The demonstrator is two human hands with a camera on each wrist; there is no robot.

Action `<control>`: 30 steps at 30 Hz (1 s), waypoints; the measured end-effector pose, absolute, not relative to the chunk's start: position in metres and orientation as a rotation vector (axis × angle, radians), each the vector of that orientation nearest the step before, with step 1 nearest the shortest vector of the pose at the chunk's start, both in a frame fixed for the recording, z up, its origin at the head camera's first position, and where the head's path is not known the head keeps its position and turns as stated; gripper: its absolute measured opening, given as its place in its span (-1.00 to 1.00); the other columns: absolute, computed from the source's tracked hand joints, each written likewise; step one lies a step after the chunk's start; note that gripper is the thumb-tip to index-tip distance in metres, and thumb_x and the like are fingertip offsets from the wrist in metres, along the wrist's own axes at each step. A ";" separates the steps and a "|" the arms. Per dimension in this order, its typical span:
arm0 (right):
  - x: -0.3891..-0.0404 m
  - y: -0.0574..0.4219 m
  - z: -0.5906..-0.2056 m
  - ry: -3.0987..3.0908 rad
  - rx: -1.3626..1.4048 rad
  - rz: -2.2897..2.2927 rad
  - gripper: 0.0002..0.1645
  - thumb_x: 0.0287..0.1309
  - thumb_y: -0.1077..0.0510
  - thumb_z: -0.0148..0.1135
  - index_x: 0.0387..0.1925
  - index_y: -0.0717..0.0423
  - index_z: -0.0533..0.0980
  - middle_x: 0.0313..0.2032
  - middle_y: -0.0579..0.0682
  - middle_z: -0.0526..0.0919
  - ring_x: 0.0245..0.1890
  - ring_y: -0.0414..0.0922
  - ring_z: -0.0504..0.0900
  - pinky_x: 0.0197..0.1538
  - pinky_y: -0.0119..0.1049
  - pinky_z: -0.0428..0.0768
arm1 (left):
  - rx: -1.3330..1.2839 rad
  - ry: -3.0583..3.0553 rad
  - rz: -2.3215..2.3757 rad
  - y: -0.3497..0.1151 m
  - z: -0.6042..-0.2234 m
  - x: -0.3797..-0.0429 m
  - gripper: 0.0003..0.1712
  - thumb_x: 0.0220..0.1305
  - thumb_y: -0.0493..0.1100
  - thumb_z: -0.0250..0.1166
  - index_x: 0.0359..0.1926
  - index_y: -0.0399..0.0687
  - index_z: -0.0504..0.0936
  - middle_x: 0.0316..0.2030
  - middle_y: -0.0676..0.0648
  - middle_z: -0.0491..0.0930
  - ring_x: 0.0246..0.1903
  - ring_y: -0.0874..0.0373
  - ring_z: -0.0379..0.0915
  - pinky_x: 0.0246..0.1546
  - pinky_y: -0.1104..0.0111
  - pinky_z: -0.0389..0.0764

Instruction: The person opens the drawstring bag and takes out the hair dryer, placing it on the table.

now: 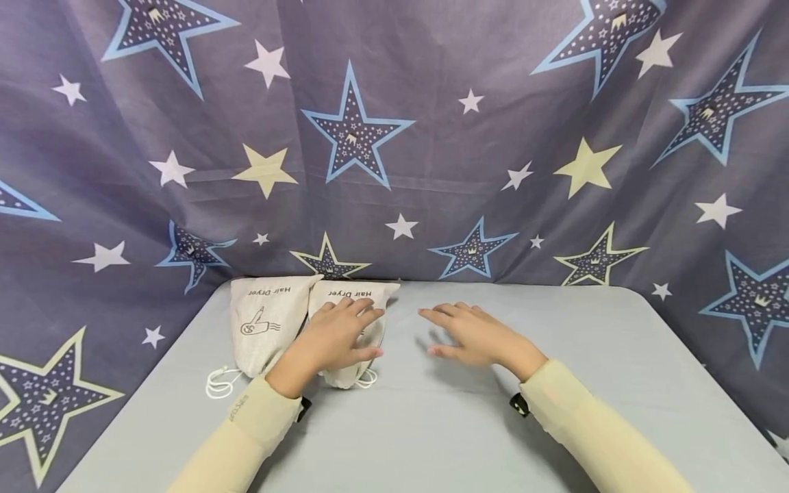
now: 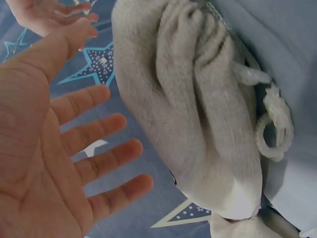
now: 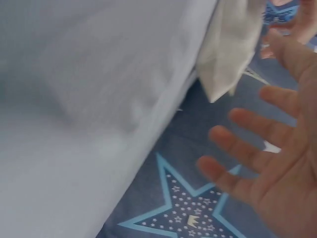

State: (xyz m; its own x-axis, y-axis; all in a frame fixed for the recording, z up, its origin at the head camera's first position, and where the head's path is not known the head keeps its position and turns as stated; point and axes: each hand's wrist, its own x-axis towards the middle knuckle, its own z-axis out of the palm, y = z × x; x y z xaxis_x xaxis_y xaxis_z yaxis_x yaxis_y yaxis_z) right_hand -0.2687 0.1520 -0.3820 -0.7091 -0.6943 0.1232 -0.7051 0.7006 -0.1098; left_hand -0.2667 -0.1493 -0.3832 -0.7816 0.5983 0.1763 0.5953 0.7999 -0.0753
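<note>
Two cream cloth drawstring bags printed "Hair Dryer" lie side by side at the back left of the table. My left hand point(image 1: 341, 333) is over the right-hand bag point(image 1: 348, 375) with its fingers spread, hiding much of the print. In the left wrist view the palm faces the gathered cloth of a bag point(image 2: 183, 99), fingers apart from it. The left-hand bag point(image 1: 266, 322) shows its hair dryer drawing beside my left wrist. My right hand point(image 1: 474, 335) is held over the table to the right of the bags, fingers extended and holding nothing.
A pale grey-blue cloth covers the table point(image 1: 616, 356). Behind it hangs a dark curtain point(image 1: 431, 171) printed with stars. A white drawstring cord point(image 1: 220, 383) trails from the left-hand bag, and another cord point(image 1: 367, 378) lies at the right-hand bag's near end.
</note>
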 end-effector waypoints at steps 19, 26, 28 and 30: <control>-0.322 0.098 -0.392 -2.733 1.233 0.308 -0.17 0.35 -0.24 0.21 0.50 0.02 0.30 0.36 0.07 0.45 0.31 0.06 0.48 0.38 0.03 0.38 | -0.655 -2.876 -0.188 -0.173 -0.381 -0.280 -0.17 0.25 0.31 0.34 0.40 -0.02 0.47 0.28 -0.18 0.47 0.14 -0.20 0.48 0.01 -0.13 0.57; -0.329 0.085 -0.399 -2.720 1.196 0.409 -0.10 0.21 -0.30 0.32 0.46 -0.03 0.34 0.28 0.00 0.46 0.21 -0.04 0.49 0.34 -0.05 0.40 | -0.701 -2.899 -0.259 -0.186 -0.382 -0.287 -0.23 0.19 0.31 0.40 0.28 -0.02 0.57 0.21 -0.19 0.50 0.17 -0.24 0.42 0.13 -0.16 0.50; -0.330 0.081 -0.399 -2.710 1.203 0.428 -0.11 0.15 -0.30 0.36 0.43 -0.05 0.37 0.26 -0.02 0.46 0.16 -0.07 0.49 0.31 -0.08 0.42 | -0.710 -2.912 -0.297 -0.190 -0.383 -0.288 -0.23 0.17 0.31 0.41 0.26 -0.03 0.59 0.21 -0.20 0.49 0.18 -0.25 0.38 0.16 -0.17 0.47; -0.331 0.075 -0.399 -2.709 1.204 0.442 -0.12 0.11 -0.29 0.40 0.39 -0.07 0.39 0.25 -0.04 0.45 0.13 -0.09 0.48 0.28 -0.09 0.44 | -0.721 -2.918 -0.333 -0.193 -0.384 -0.289 -0.22 0.16 0.30 0.42 0.26 -0.06 0.58 0.19 -0.23 0.48 0.17 -0.26 0.36 0.18 -0.18 0.45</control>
